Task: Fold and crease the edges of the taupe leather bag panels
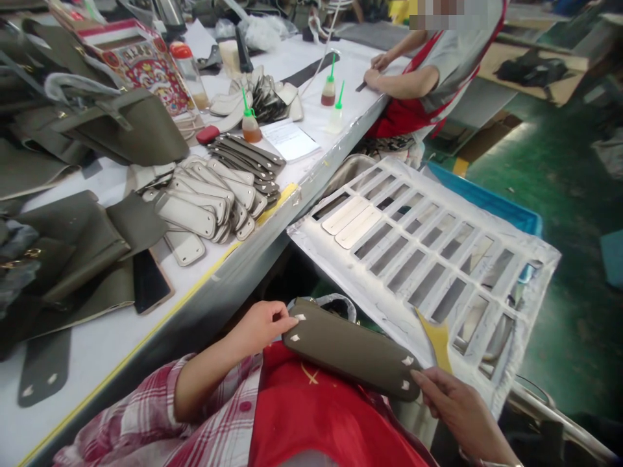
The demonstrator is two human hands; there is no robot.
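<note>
An oblong olive-brown panel (348, 350) with rounded ends and small white marks near each end lies across my lap, over the red apron. My left hand (265, 324) pinches its left end between thumb and finger. At the right end, my right hand (440, 389) grips the panel's edge, thumb on top. Behind the panel, part of a bag handle wrapped in clear plastic (341, 301) shows. Beyond my right hand is a white slotted rack (389, 259) with two pale oblong pieces (351, 222) on it.
Piles of pale oblong pieces (195, 201), bottles with green nozzles (251, 126), olive bags (126, 126) and a phone (150, 279) cover the white table (97, 363) on the left. Another person in a red apron works at its far end. A blue crate (491, 194) stands behind the rack.
</note>
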